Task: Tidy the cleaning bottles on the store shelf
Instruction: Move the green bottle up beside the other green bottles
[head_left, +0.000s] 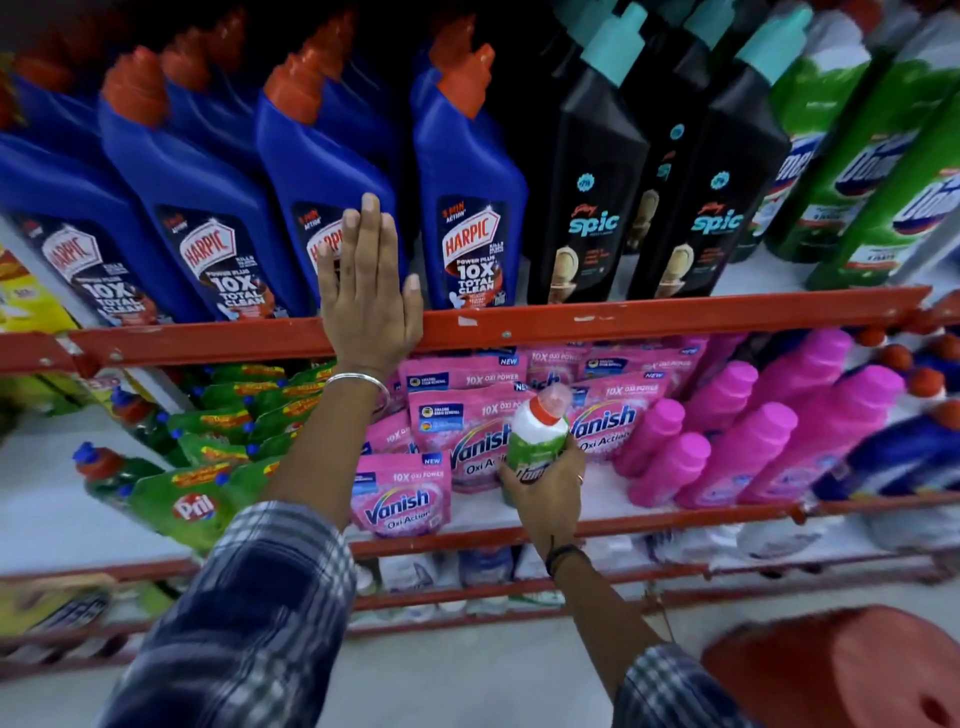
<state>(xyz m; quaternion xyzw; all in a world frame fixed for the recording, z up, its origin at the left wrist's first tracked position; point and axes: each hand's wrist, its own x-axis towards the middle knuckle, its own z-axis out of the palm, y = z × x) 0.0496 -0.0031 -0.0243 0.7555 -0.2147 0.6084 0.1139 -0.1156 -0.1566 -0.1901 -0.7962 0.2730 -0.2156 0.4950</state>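
Blue Harpic bottles (218, 218) with orange caps stand in a row on the upper shelf, with black Spic bottles (592, 197) and green-and-white Domex bottles (852, 171) to their right. My left hand (366, 291) lies flat, fingers together, against the front of the third Harpic bottle (317, 176), just above the red shelf rail (623, 319). My right hand (545, 488) grips a small green-and-white bottle (537, 431) with a red-ringed cap, held in front of the lower shelf.
The lower shelf holds green Pril bottles (176, 493) at left, pink Vanish pouches (400, 493) in the middle and pink bottles (737, 441) at right. More goods sit on the shelves beneath. A red round object (841, 670) is at the bottom right.
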